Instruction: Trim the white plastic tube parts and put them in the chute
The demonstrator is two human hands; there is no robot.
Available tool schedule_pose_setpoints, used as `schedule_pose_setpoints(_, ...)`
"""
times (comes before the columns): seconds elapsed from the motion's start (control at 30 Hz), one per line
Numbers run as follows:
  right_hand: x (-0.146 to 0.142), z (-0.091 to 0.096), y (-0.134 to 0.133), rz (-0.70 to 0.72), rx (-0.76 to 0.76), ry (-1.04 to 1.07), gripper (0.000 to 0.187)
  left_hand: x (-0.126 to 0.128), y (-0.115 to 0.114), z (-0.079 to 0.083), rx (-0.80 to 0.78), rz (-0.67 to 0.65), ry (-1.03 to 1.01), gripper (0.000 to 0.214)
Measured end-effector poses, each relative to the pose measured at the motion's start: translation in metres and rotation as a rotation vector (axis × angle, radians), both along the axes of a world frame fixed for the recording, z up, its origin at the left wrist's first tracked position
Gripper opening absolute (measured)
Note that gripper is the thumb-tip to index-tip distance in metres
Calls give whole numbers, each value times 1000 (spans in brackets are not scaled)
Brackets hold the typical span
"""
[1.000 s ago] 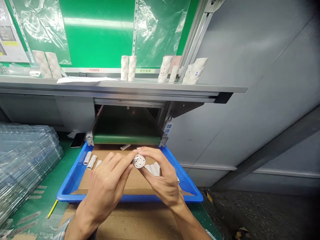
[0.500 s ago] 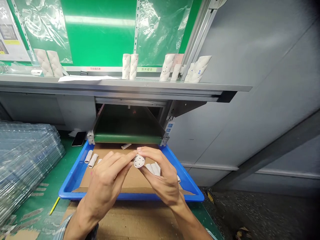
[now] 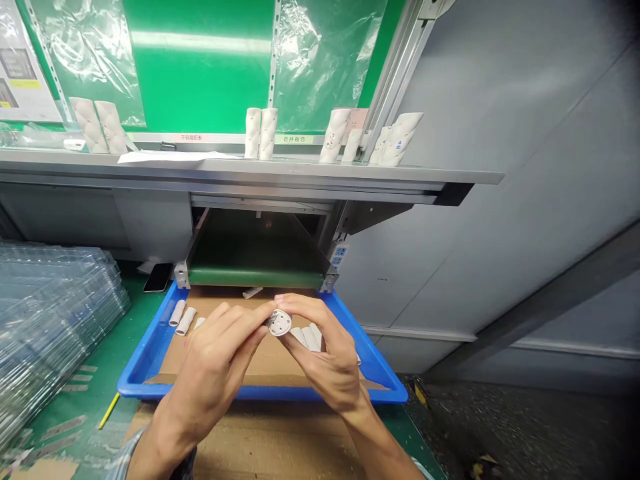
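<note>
A small white cylindrical piece (image 3: 280, 323) is held up over the tray, its round end with several small holes turned toward me. My left hand (image 3: 220, 360) pinches it from the left with thumb and fingertips. From the right, my right hand (image 3: 323, 350) has its index finger on the top and its thumb below. Most of the cylinder's length is hidden behind its end face and my fingers. Beneath my hands, a blue tray (image 3: 260, 393) lined with cardboard (image 3: 250, 367) holds more white cylinders (image 3: 185, 321), several of them partly covered by my right hand.
A green conveyor belt (image 3: 257, 275) ends over the tray's far edge. Stacked clear plastic trays (image 3: 55, 320), a phone (image 3: 158, 277) and a yellow stick (image 3: 109, 411) lie left. Above, a metal shelf (image 3: 300, 172) carries white patterned tubes (image 3: 269, 133). A power strip (image 3: 339, 255) is beside the belt.
The white cylinder has turned slightly in my fingers, so its holed end shows at a different angle with a dark mark at its left. Both hands stay nearly in place.
</note>
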State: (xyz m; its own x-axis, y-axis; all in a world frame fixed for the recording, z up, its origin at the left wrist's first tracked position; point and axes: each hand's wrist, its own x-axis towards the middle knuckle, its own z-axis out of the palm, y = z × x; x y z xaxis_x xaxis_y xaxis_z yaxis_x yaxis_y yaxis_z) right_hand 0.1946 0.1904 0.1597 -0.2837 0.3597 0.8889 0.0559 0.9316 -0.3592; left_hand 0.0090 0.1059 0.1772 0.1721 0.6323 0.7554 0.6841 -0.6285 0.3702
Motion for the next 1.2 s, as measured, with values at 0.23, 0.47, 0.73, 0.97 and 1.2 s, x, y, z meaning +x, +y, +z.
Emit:
schedule_pose_setpoints(0.23,-1,0,0,-34,9,-13,42,-2,0,2,-17,-5,-39,43)
schedule_pose_setpoints(0.47,-1,-1,2,-37,15,-1,40,-3,-2,-1,-15,37,-9,40)
schedule_pose_setpoints(0.73,0,0,2,-76,43,-9,38,2,-3,0,89,142,92,31)
schedule_pose_setpoints(0.97,-1,2,1,-160,161,-50,40,14,-10,-3,182,368,243,38)
schedule_pose_setpoints(1.2,1,2,1,-277,312,-84,47,26,-19,-7,210,464,296,36)
